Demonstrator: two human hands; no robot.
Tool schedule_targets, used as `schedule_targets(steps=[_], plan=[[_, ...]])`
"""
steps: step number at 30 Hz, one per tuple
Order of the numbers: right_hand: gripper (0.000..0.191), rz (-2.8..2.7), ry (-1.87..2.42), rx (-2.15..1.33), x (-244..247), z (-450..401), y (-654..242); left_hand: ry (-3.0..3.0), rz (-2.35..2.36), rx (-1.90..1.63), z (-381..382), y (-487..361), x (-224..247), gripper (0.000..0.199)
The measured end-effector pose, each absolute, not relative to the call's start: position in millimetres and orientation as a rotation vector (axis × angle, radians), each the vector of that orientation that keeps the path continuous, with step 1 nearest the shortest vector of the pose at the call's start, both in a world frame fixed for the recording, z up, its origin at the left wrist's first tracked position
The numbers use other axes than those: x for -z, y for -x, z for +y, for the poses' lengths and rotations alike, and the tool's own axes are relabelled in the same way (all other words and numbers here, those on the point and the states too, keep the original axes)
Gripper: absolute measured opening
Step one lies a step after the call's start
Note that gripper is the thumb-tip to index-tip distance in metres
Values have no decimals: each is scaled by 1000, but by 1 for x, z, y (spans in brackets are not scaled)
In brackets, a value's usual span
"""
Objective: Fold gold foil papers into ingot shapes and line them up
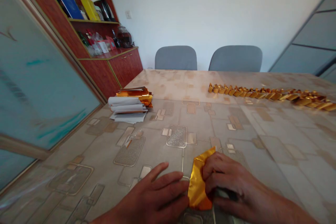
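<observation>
A folded strip of gold foil (199,182) stands at the near edge of the patterned table (183,129), between my hands. My right hand (225,182) is shut on its upper right side, and a pale grey-white sheet (223,193) shows beneath that hand. My left hand (154,196) lies flat on the table, its fingertips against the foil's left edge. Farther left, a stack of white paper (127,108) carries crumpled gold foil (136,95). A long row of small folded gold pieces (270,93) runs across the far right of the table.
A red wooden cabinet (105,73) with shelves of bottles, jars and folders stands beyond the table's left side. Two grey chairs (175,57) stand at the far edge. A large glass panel (39,77) fills the left, and a grey panel (309,38) stands at right.
</observation>
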State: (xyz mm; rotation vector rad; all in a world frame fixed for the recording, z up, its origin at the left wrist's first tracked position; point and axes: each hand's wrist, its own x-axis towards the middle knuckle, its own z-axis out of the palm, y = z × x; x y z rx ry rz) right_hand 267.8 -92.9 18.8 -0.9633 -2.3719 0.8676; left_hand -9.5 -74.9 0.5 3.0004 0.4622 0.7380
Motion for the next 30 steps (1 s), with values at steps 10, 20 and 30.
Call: schedule_targets(steps=[10, 20, 30], plan=[[20, -2283, 1128, -804, -12, -92, -250, -3012, 467, -758, -77, 8, 2, 22], [21, -2263, 1201, -759, 3, -93, -244, -2882, 523, -783, -79, 6, 2, 26], [14, -2268, 1172, -818, -4, -90, -243, -3195, 537, -877, -85, -3, 10, 29]])
